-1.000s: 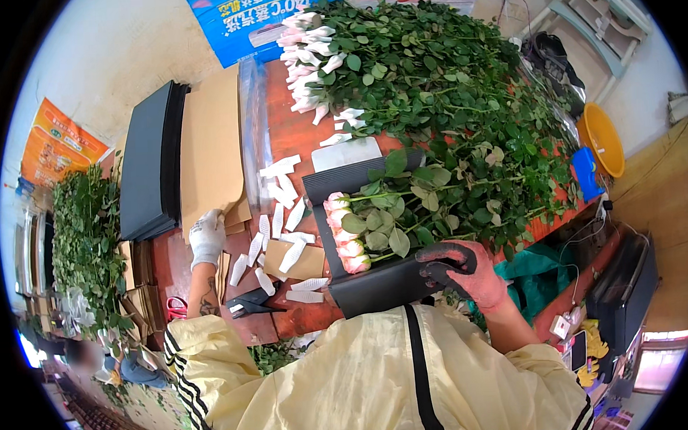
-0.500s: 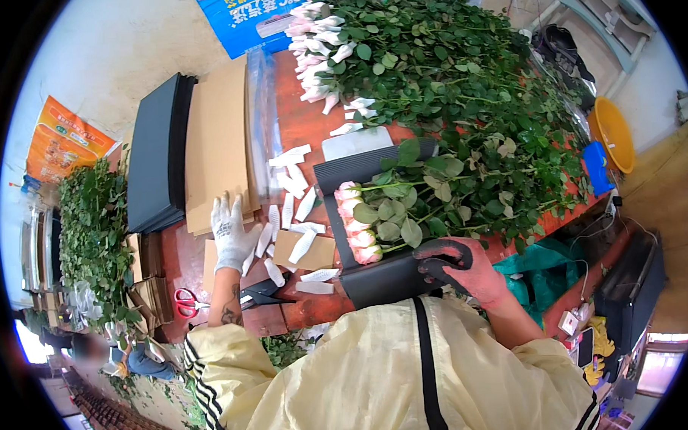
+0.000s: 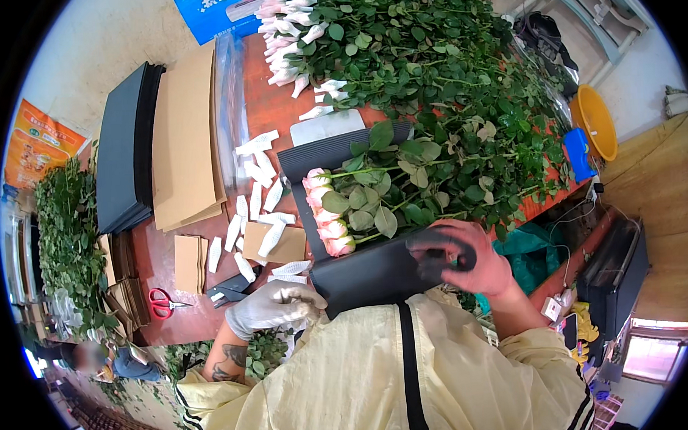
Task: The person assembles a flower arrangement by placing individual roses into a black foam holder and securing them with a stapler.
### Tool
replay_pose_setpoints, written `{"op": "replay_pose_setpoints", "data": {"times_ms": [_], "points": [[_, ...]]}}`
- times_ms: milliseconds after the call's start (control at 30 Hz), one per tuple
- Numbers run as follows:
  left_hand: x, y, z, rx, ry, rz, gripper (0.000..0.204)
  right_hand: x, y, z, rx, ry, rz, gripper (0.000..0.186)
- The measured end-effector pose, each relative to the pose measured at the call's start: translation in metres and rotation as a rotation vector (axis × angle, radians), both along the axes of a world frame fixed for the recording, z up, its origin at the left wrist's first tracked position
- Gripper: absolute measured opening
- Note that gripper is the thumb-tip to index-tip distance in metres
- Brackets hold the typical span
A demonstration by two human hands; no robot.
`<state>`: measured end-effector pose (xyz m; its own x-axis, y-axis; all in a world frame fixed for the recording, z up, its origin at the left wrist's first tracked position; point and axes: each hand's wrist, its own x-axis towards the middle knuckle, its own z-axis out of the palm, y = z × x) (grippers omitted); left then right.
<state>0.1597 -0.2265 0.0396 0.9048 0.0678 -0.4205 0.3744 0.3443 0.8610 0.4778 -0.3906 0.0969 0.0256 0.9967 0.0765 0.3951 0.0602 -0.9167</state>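
A row of pale pink roses (image 3: 332, 229) with long leafy stems lies on a black ribbed sheet (image 3: 350, 279), whose near flap curls up along the stems. My left hand (image 3: 275, 307), in a white glove, is closed at the sheet's near left corner, its fingertips against the edge. In a pink glove with black fingers, my right hand (image 3: 467, 260) bends its fingers and thumb round the flap's right end; the dark fingers blend with the sheet. Left of the roses are several white mesh sleeves (image 3: 263, 172) and small brown cardboard pieces (image 3: 275, 243).
Red-handled scissors (image 3: 162, 304) and a black stapler-like tool (image 3: 229, 289) lie at the near left. Behind are stacked black sheets (image 3: 122, 151), brown cardboard (image 3: 184, 137) and a big pile of sleeved roses (image 3: 406, 53). A yellow basin (image 3: 595, 123) stands at the right.
My left hand has come down from the brown cardboard to the black sheet's near left corner and closed. My right hand has shifted slightly, and the near flap is lifted higher. The view has shifted.
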Motion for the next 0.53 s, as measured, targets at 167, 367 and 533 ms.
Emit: {"op": "replay_pose_setpoints", "data": {"times_ms": [167, 367, 533], "points": [[0.002, 0.008, -0.001, -0.02, -0.271, 0.292, 0.044, -0.019, 0.019, 0.035, -0.183, -1.087, 0.615, 0.065], [-0.016, 0.012, -0.007, 0.31, 0.092, 0.067, 0.04, -0.031, 0.01, -0.009, -0.145, -1.272, 0.731, 0.048], [-0.009, -0.007, -0.011, 0.171, -0.039, -0.096, 0.05, -0.02, 0.001, -0.041, 0.052, -1.001, 0.623, 0.045]]}}
